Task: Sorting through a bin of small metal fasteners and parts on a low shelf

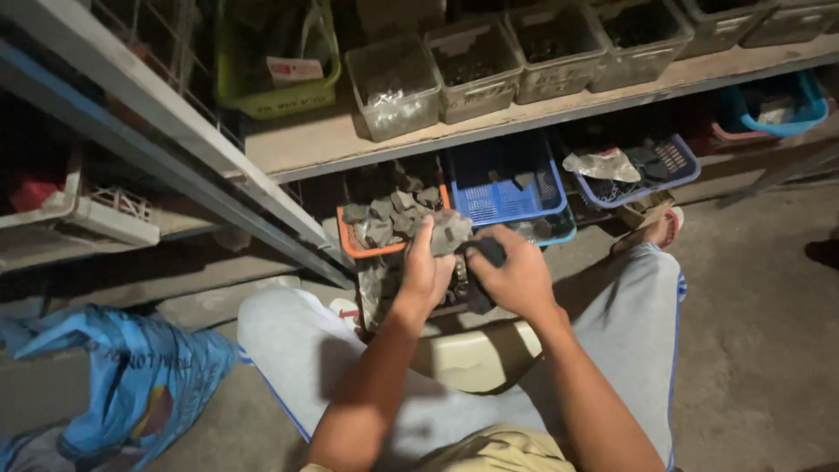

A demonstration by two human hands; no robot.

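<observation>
Hands meet mid-frame over lap | L hand [426,273] closed on grey metal chunk [451,232], held up, just front of orange basket [351,243] of like pcs | R hand [517,278] grips dark piece [489,253], touching chunk's right side | blue basket [502,188] behind.

Both forearms are bare to the elbow, with no sleeves, watch or rings showing on the left hand [426,273] or the right hand [517,278]. The person wears light grey fabric trousers [642,336] with a thin blue stripe down the outer seam, a khaki-tan cloth garment [502,450] at the waist, and a red-strapped sandal [657,229] on one foot.
</observation>
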